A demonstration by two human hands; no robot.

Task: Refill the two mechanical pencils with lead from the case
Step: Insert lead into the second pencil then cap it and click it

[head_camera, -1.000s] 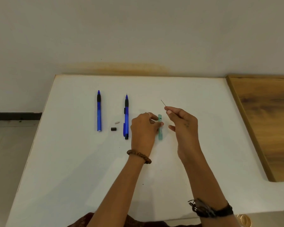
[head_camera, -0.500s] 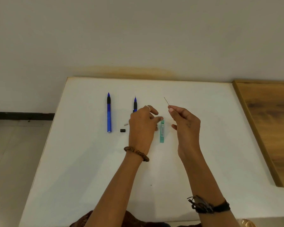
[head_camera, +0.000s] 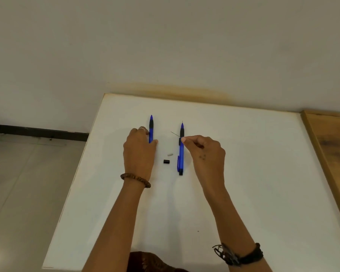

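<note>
Two blue mechanical pencils lie parallel on the white table [head_camera: 243, 193], tips pointing away from me. My left hand [head_camera: 138, 152] covers the lower half of the left pencil [head_camera: 151, 128], fingers on one side and thumb on the other. My right hand [head_camera: 206, 154] pinches a thin lead [head_camera: 175, 134] between thumb and forefinger, just above the right pencil [head_camera: 181, 154]. A small black cap [head_camera: 166, 161] and a white eraser piece [head_camera: 170, 154] lie between the pencils. The green lead case is not visible.
A wooden surface [head_camera: 336, 154] adjoins the table on the right. The wall runs close behind the table's far edge. Tiled floor [head_camera: 28, 173] lies past the table's left edge.
My left hand left the green lead case and moved left onto the left pencil. My right hand carried the lead leftward over the right pencil. The case has dropped out of sight.
</note>
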